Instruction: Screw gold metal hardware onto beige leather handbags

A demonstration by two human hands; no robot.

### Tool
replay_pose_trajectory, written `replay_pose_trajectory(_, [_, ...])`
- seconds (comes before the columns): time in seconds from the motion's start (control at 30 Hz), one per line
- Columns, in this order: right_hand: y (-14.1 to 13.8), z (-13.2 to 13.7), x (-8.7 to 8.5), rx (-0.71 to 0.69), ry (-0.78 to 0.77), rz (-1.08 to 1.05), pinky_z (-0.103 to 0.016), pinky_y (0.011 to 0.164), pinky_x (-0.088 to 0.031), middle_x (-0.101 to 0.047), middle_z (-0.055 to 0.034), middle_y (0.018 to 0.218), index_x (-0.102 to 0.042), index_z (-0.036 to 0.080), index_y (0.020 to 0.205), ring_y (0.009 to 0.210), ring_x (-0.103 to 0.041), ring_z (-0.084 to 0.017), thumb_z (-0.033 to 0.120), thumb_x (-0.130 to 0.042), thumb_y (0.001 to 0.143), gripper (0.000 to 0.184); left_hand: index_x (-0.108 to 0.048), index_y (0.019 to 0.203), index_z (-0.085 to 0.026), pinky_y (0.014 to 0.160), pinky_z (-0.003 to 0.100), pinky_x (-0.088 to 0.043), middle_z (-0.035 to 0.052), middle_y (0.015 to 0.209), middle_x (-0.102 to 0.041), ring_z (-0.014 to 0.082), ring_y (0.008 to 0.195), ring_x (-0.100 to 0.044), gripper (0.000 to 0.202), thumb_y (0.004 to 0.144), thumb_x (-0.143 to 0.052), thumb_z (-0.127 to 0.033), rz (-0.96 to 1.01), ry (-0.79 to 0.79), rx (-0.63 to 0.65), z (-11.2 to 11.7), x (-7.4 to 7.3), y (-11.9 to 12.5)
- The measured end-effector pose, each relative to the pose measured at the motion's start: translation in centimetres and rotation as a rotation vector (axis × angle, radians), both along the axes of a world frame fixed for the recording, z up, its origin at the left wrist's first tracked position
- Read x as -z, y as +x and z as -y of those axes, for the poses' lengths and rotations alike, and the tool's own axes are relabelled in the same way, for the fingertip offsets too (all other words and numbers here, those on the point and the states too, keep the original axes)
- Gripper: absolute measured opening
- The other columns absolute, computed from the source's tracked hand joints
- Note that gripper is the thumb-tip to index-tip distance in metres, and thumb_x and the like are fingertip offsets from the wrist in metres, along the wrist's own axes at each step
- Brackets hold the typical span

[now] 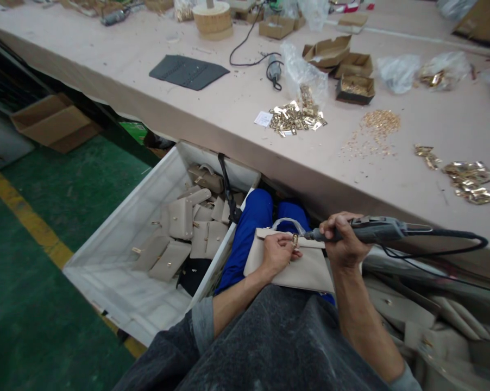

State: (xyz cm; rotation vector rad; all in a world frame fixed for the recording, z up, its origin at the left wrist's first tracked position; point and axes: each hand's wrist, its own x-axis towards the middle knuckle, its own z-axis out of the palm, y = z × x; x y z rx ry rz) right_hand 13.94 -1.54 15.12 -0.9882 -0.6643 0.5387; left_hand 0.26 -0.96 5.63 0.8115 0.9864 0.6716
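A beige handbag (306,271) lies on my lap, over blue trousers (251,228). My left hand (278,251) rests on the bag and pinches a small gold clasp (295,240) on its flap. My right hand (343,241) is wrapped round a grey electric screwdriver (371,231), whose tip points left at the clasp. A black cord (452,239) runs from the tool to the right.
A white bin (118,239) at my left holds several beige bags (182,220). The pink worktable (228,108) carries gold fittings (296,117), screws (377,125), small cardboard boxes (355,89), plastic bags and a dark grey piece (188,70). More bags (424,320) lie piled at my right.
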Motion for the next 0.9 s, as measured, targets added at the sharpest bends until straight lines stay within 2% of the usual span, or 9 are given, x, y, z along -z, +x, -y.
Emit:
replay_pose_trajectory(0.3, [-0.43,-0.36,0.4,0.023,0.004,0.007,-0.028,0.046,-0.047,-0.059,0.0038,0.062,-0.063,0.019,0.072,0.042,-0.05,-0.011,0.021,-0.081,0.081,0.02,-0.074,0.097,-0.005,0.05,0.023,-0.061,0.0153,0.082,-0.08,0.0235,0.063,-0.078,0.018,0.082,-0.069,-0.013,-0.007,-0.011,0.002,0.08,0.19,0.12])
replay_pose_trajectory(0.63, [-0.36,-0.36,0.56,0.033,0.003,0.01,-0.028,0.047,-0.049,-0.059,0.0043,0.062,-0.062,0.019,0.073,0.042,-0.05,-0.01,0.021,-0.081,0.081,0.021,-0.074,0.094,-0.007,0.05,0.024,-0.062,0.0152,0.083,-0.08,0.0235,0.062,-0.078,0.017,0.081,-0.074,-0.017,0.001,-0.009,0.013,0.02,0.57,0.2])
replay_pose_trajectory(0.9, [-0.3,-0.27,0.6,0.014,-0.021,0.026,-0.028,0.047,-0.048,-0.059,0.0043,0.062,-0.062,0.019,0.074,0.042,-0.048,-0.009,0.025,-0.08,0.082,0.021,-0.073,0.091,-0.006,0.051,0.025,-0.062,0.0155,0.081,-0.079,0.0228,0.06,-0.078,0.016,0.08,-0.076,-0.017,0.004,-0.033,0.014,-0.2,-0.37,0.16])
